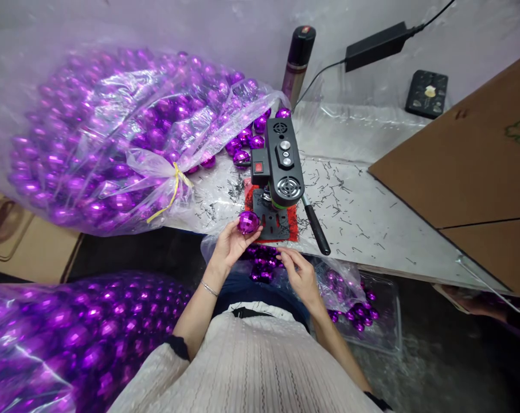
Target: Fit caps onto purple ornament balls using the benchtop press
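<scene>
A shiny purple faceted ball (248, 222) rests in the fingers of my left hand (231, 245), just in front of the black bench machine (283, 160). My right hand (301, 278) is lower and to the right, thumb and forefinger pinched together; anything between them is too small to make out. Beneath the two hands lies a group of purple balls (263, 265) on plastic at my lap. The machine has a red switch (258, 167), a slotted base plate (270, 221) on a red sheet, and a lever (317, 229) slanting down on its right.
A tied clear bag of purple balls (113, 143) fills the left of the table; another bag (92, 338) stands below it. Thin dark bits litter the tabletop (341, 212). A spray can (298, 63), power adapter (375, 46) and cardboard box (470, 155) surround the machine. Balls lie in a clear bin (388, 338).
</scene>
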Demonstrator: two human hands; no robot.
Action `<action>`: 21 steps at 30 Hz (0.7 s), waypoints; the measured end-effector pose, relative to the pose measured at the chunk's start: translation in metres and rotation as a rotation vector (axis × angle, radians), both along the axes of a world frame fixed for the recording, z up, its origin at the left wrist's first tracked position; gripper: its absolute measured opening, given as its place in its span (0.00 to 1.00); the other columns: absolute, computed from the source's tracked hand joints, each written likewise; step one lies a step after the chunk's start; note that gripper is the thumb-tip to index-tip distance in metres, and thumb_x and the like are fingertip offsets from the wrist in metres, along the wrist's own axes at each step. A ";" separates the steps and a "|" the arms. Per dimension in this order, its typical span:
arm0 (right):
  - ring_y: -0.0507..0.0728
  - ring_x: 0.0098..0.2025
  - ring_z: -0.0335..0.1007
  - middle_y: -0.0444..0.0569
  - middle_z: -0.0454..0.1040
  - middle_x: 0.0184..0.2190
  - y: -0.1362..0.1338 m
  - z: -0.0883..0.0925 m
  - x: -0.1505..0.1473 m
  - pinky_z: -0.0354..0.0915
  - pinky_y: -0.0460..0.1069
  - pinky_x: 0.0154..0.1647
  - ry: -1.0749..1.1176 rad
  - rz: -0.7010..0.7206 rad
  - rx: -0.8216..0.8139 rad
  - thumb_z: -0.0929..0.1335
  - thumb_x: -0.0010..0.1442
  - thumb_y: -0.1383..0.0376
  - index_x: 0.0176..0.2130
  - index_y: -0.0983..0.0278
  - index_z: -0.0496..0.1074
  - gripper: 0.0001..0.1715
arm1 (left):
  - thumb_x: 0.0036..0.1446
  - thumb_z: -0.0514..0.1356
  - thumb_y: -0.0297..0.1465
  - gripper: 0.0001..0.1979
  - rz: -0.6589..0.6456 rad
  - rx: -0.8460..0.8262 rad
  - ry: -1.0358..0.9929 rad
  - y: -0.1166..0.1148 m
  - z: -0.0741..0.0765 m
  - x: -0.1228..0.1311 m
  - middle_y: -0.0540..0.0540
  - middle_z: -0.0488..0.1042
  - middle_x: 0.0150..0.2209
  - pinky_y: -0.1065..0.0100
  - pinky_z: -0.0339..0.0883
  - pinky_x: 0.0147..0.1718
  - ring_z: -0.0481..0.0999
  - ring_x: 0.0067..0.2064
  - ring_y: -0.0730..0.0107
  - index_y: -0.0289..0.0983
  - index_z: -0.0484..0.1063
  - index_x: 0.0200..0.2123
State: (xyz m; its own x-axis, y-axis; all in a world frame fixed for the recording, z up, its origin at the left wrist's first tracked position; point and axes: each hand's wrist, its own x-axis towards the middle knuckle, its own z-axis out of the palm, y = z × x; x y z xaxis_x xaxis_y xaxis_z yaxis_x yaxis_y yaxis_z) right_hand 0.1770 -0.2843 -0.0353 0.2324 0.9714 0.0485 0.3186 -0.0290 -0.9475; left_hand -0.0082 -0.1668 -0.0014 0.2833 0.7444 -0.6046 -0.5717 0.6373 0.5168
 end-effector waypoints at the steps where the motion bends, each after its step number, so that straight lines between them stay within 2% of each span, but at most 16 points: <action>1: 0.57 0.42 0.85 0.52 0.87 0.46 0.001 0.001 -0.001 0.79 0.55 0.52 -0.004 0.012 0.012 0.66 0.72 0.49 0.48 0.59 0.83 0.22 | 0.66 0.63 0.35 0.12 0.009 0.007 0.012 0.001 0.001 0.000 0.39 0.84 0.43 0.53 0.80 0.55 0.86 0.47 0.57 0.34 0.78 0.49; 5: 0.57 0.42 0.85 0.52 0.87 0.46 0.003 0.006 0.000 0.79 0.56 0.55 -0.034 0.015 0.040 0.66 0.72 0.50 0.48 0.59 0.83 0.21 | 0.61 0.67 0.31 0.21 0.080 0.124 0.078 0.005 0.002 0.003 0.47 0.85 0.48 0.60 0.79 0.54 0.86 0.48 0.64 0.42 0.75 0.58; 8: 0.58 0.43 0.85 0.52 0.87 0.46 0.002 0.008 0.006 0.79 0.56 0.54 -0.063 -0.043 0.049 0.67 0.72 0.50 0.49 0.58 0.83 0.21 | 0.58 0.71 0.30 0.22 0.088 0.205 0.129 0.011 -0.002 0.010 0.48 0.84 0.49 0.65 0.76 0.54 0.85 0.48 0.67 0.41 0.76 0.56; 11: 0.59 0.43 0.85 0.53 0.86 0.47 0.000 0.009 0.013 0.79 0.55 0.49 -0.066 -0.084 0.067 0.67 0.72 0.50 0.49 0.58 0.82 0.20 | 0.57 0.74 0.35 0.21 0.084 0.290 0.207 0.016 -0.011 0.020 0.47 0.84 0.47 0.63 0.76 0.55 0.85 0.48 0.66 0.40 0.74 0.51; 13: 0.58 0.41 0.85 0.53 0.86 0.47 -0.001 0.009 0.015 0.79 0.53 0.46 -0.068 -0.093 0.075 0.67 0.72 0.51 0.49 0.59 0.82 0.20 | 0.55 0.75 0.38 0.24 0.087 0.382 0.306 0.019 -0.020 0.027 0.46 0.84 0.47 0.61 0.74 0.58 0.85 0.50 0.64 0.40 0.73 0.51; 17: 0.58 0.44 0.85 0.52 0.87 0.44 -0.006 0.008 0.014 0.79 0.53 0.48 -0.126 -0.095 0.107 0.66 0.73 0.52 0.49 0.59 0.82 0.19 | 0.55 0.76 0.43 0.31 0.028 0.605 0.516 0.021 -0.036 0.038 0.41 0.82 0.55 0.59 0.73 0.62 0.82 0.57 0.58 0.40 0.72 0.57; 21: 0.56 0.40 0.85 0.51 0.87 0.43 -0.012 0.003 0.009 0.78 0.51 0.43 -0.149 -0.063 0.107 0.66 0.74 0.53 0.49 0.59 0.82 0.19 | 0.60 0.71 0.46 0.31 -0.069 0.798 0.735 0.023 -0.050 0.040 0.37 0.79 0.60 0.54 0.72 0.64 0.81 0.61 0.53 0.39 0.72 0.61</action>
State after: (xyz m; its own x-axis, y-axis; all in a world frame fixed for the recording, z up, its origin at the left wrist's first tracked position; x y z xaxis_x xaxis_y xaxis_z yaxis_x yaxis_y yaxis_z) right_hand 0.1856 -0.2959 -0.0320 0.2748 0.9427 0.1891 0.4562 0.0453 -0.8887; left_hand 0.0320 -0.1435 -0.0516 0.1059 0.9943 0.0077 0.0703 -0.0152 0.9974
